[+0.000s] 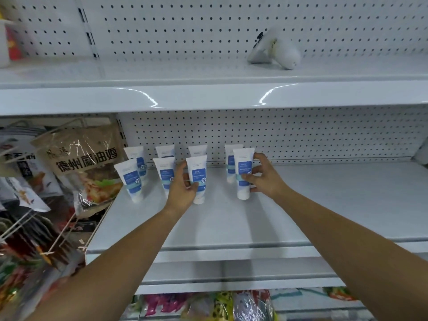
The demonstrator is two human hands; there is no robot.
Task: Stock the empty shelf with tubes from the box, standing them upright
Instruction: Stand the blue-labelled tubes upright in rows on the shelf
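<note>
My left fingers (192, 185) grip one white blue-labelled plastic tube (197, 166), right fingers (261, 159) another tube (243, 162). I'd seat caps flat first

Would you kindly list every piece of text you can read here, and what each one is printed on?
"德州麻油鸡": brown bag left of the shelf.
"控": blue label of the middle tube, held by the left hand.
Small print on it and on the right tube, held by the right hand: too blurred to read.
Packets at far left: blurred, unreadable.
</note>
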